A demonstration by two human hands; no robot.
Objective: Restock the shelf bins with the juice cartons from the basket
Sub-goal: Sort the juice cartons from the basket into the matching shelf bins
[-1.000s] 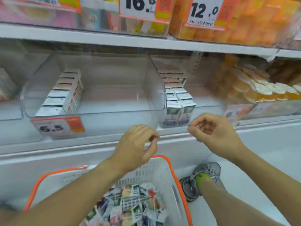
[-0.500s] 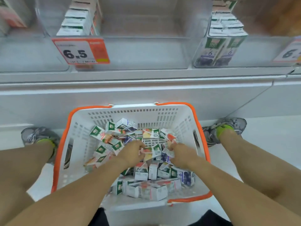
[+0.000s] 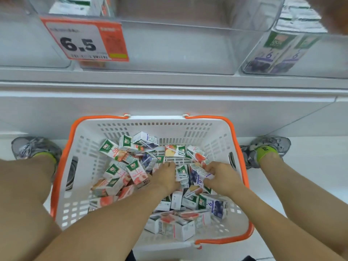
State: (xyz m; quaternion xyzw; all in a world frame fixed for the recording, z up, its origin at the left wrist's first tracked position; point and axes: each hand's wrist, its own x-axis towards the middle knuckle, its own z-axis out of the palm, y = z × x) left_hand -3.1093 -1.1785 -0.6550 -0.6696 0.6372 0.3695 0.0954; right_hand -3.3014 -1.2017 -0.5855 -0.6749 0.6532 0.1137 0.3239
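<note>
The white basket with orange handles holds a loose heap of juice cartons. The right hand has its grip pinching a purple grape carton; the left hand rests spread on the heap. The right shelf bin holds upright grape cartons.

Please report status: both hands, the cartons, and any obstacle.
Left hand down among the juice cartons in basket. Right hand grips purple carton. Nothing blocking.
</note>
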